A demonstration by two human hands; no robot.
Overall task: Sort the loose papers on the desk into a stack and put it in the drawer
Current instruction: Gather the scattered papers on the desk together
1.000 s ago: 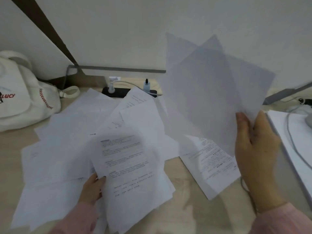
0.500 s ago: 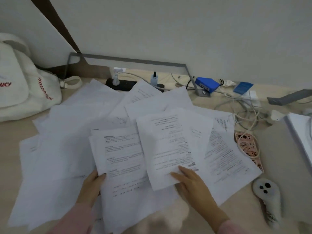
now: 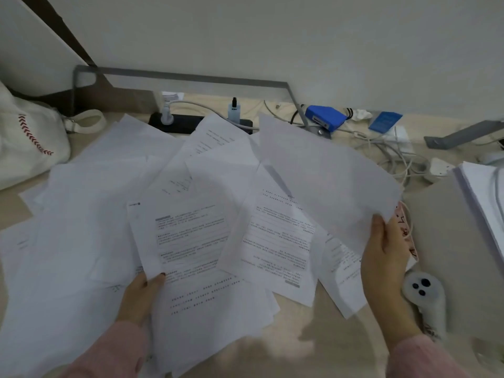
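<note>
Your right hand (image 3: 381, 252) has left the printed page it pressed half a second ago and now pinches the lower right corner of a blank white sheet (image 3: 327, 181), thumb on top and fingers behind, holding it tilted above the right side of the pile. Beneath everything lies the pale wooden desk (image 3: 313, 331), and the loose white papers (image 3: 81, 214) cover most of it in an overlapping, unsquared spread, not yet stacked. At far left a cream canvas bag with red stitching (image 3: 24, 137) sits just beside the spread; at the right edge a neat white paper stack (image 3: 480, 192) lies apart from it. Your left hand (image 3: 141, 296) grips the lower left corner of a printed white sheet (image 3: 185, 236), thumb over its face, fingers tucked under. Behind the papers a black power strip (image 3: 180, 124) is partly covered by sheets. A white device with three dark dots (image 3: 422, 293) lies just beside your right wrist, and a blue box (image 3: 324, 117) sits among cables by the wall.
</note>
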